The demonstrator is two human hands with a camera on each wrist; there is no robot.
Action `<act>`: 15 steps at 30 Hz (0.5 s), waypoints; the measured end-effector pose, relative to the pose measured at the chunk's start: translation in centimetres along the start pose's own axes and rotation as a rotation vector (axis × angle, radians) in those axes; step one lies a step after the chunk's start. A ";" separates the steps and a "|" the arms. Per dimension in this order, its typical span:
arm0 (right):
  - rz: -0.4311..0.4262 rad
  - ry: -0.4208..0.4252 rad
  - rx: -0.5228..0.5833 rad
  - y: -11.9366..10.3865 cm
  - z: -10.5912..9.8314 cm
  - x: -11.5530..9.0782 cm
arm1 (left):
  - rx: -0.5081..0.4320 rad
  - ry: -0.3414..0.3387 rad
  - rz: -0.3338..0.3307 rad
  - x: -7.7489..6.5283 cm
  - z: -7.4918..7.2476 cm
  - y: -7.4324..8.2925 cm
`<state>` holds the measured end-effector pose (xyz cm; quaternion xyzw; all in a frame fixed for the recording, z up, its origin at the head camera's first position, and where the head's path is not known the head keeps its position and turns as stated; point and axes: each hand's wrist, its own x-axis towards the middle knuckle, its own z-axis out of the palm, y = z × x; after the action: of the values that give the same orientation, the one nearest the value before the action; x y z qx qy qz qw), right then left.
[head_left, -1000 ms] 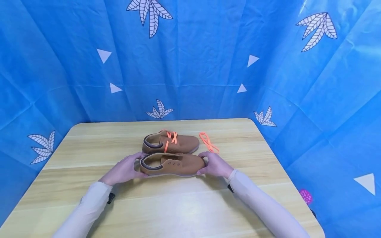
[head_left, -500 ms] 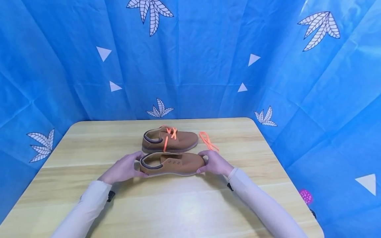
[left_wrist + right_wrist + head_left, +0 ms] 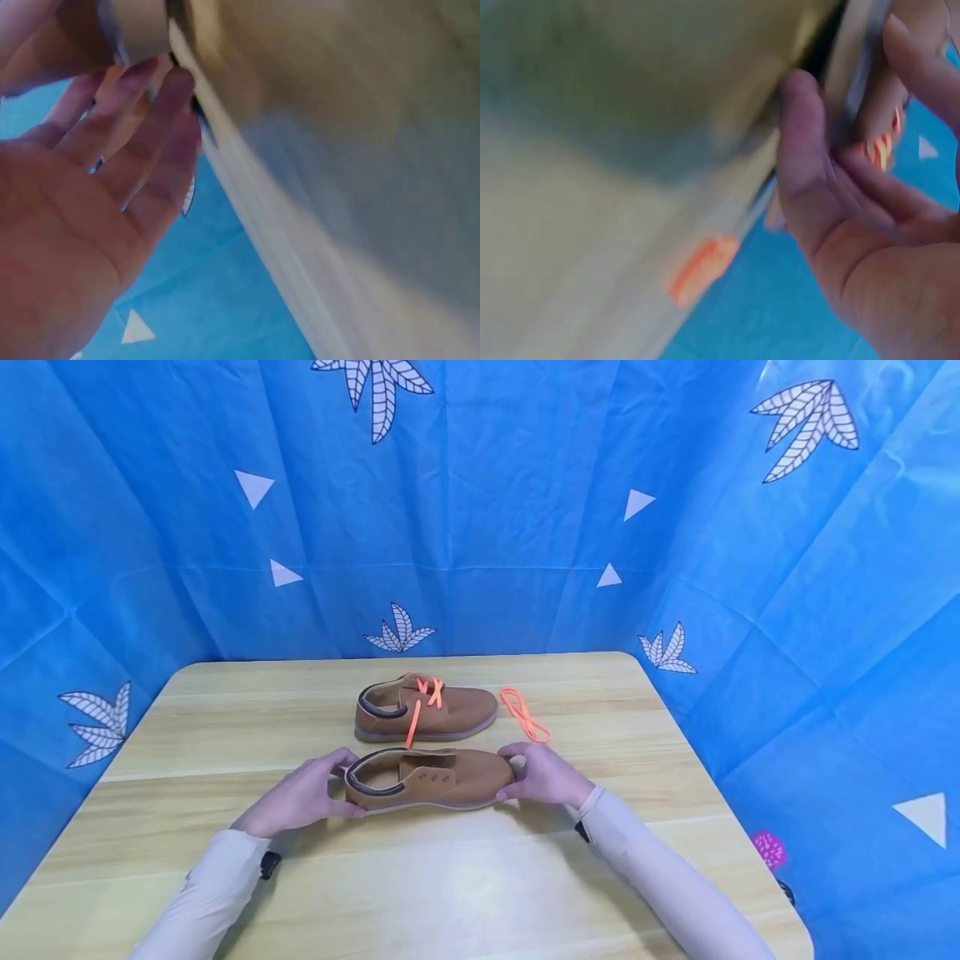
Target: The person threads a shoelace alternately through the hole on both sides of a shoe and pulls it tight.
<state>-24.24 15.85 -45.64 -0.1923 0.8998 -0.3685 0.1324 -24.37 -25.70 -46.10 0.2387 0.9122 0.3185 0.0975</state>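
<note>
Unlaced shoe (image 3: 474, 779), long axis near parallel to table's far edge (image 3: 255, 665): left hand (image 3: 303, 795), fingers part-curled, pinches heel; right hand (image 3: 550, 776), likewise, grips toe.

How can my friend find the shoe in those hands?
Find the wooden table, then the left hand and right hand. They hold the nearer brown shoe between them. Its visible eyelets are bare, while the farther brown shoe has an orange lace.
</note>
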 end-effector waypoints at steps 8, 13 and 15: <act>0.079 0.140 -0.006 1.7 -6.0 2.3 | 0.039 -0.079 0.020 -0.6 -2.9 2.0; 0.244 0.207 -0.112 3.2 -7.0 4.7 | 0.012 -0.039 0.047 0.6 -4.2 3.8; 0.312 0.169 -0.121 3.7 -6.8 5.3 | -0.003 -0.027 0.058 1.1 -4.5 4.5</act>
<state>-32.48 20.09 -44.07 -0.0262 0.9472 -0.3033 0.1001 -25.15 -24.43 -39.78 0.2693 0.9030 0.3191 0.1009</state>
